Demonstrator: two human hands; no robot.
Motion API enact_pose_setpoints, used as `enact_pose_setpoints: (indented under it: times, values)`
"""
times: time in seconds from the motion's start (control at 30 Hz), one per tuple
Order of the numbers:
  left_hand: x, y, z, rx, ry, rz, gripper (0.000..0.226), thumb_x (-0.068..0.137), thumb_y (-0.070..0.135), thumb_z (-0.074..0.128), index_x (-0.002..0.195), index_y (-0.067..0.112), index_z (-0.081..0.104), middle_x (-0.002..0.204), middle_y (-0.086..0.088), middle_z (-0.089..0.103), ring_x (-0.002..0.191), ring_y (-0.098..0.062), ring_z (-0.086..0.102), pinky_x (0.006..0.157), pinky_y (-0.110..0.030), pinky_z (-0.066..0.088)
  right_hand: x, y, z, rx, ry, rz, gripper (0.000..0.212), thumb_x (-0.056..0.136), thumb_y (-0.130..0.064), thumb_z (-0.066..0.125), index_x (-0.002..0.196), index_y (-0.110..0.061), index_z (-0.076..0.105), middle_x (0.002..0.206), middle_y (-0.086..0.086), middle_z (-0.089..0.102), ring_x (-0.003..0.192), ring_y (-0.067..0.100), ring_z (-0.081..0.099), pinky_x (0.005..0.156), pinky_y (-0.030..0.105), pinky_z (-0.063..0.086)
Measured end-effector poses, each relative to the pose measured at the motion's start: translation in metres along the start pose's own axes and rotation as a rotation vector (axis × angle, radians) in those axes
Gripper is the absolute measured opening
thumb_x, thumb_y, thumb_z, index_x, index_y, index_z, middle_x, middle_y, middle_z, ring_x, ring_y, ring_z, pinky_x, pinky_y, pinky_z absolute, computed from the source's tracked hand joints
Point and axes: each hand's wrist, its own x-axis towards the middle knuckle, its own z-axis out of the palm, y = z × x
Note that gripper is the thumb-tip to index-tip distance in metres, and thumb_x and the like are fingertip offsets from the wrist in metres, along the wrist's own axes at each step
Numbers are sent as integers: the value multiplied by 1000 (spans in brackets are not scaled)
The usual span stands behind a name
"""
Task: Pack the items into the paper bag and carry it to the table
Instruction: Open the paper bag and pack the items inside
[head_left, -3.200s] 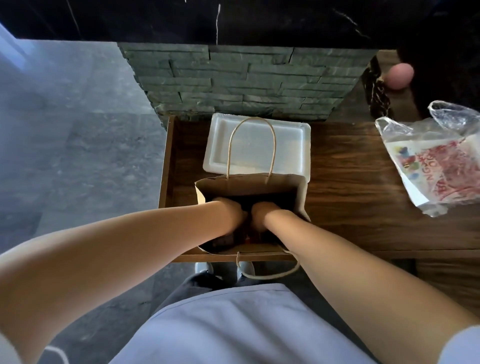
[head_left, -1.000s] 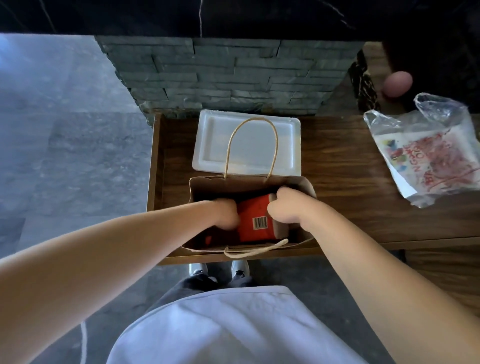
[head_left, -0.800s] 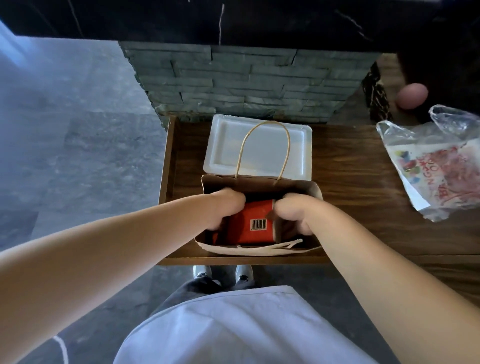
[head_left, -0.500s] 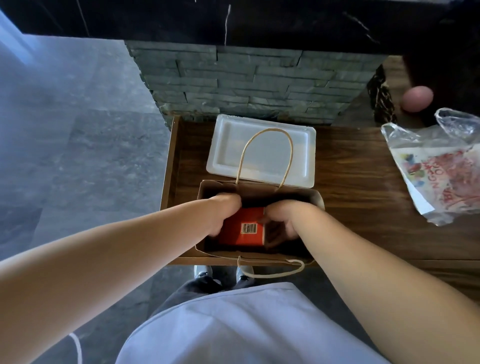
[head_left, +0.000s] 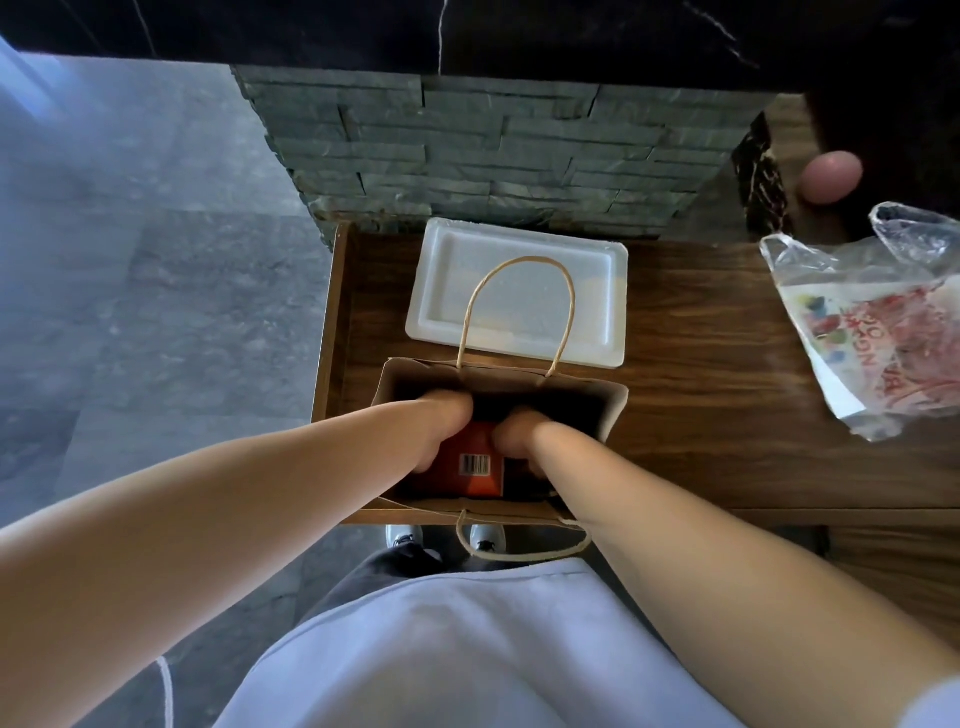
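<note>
where a barcode label faces up, an orange-red box (head_left: 475, 470) sits inside an open brown paper bag (head_left: 613, 410) at the near edge of a wooden table (head_left: 701, 415). both forearms reach down into the bag: the left hand (head_left: 441, 423) and right hand (head_left: 519, 434) press against the box's two sides, fingers curled round it. behind the bag lies a white foam tray (head_left: 519, 291). to the right rests a clear plastic bag (head_left: 878, 322) with red printed lettering, too distorted to read.
</note>
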Motion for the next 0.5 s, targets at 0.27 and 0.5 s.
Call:
enact_pose_setpoints:
  times: [0.27, 0.5]
  values:
    - [-7, 2, 9, 162, 36, 93, 43, 98, 33, 39, 136, 12, 45, 129, -12, 55, 119, -28, 50, 107, -39, 36, -3, 2, -5, -31, 42, -34, 26, 95, -23, 50, 114, -7, 58, 118, 18, 61, 105, 30, 60, 83, 34, 48]
    - [-17, 4, 20, 1069, 109, 466, 35, 99, 24, 43, 129, 10, 54, 118, -11, 62, 102, -25, 61, 81, -32, 46, -28, -1, -53, -539, 179, -34, 29, 95, -17, 46, 115, 0, 59, 118, 19, 61, 100, 32, 59, 73, 31, 44]
